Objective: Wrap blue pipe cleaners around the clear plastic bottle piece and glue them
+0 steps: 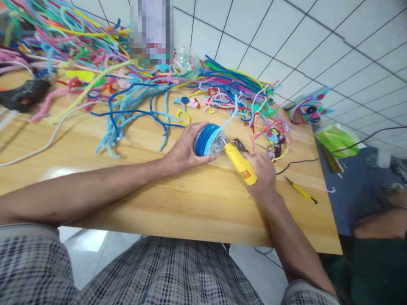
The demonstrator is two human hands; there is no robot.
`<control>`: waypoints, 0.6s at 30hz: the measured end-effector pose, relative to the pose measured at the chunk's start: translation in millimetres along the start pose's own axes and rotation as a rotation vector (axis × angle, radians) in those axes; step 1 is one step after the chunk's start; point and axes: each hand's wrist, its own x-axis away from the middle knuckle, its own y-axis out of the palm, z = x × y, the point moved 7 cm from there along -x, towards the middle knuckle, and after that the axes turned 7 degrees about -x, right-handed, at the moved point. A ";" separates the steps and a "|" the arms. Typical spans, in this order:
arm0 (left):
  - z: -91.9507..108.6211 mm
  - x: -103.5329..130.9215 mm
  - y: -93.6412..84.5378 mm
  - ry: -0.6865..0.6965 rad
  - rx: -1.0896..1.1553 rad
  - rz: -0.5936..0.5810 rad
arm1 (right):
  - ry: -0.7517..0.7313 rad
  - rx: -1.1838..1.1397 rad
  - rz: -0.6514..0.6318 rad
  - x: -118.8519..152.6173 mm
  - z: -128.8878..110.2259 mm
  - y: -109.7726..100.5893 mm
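My left hand (187, 148) is wrapped round a clear rounded object (217, 144) banded with dark blue and light blue pipe cleaners (206, 140). The loose end of a light blue strip sticks up from it to the upper right. In my right hand (262, 169) is a yellow glue gun (239, 163), its metal nozzle at the clear side of the object, close to the light blue band. Whether the nozzle touches it I cannot tell. Just behind the glue gun lies a small dark object, partly hidden.
Pipe cleaners (133, 97) in many colours heap along the wooden table (190, 203). A clear ball (186, 62) sits at the back, a black tool (25, 95) far left, a yellow cutter (300, 189) at right. Cords cross both sides. Another person's arm (381, 220) is at right.
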 end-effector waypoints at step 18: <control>0.9 -0.3 0.3 0.011 -0.030 -0.037 | 0.014 -0.149 0.000 -0.4 -0.7 2.1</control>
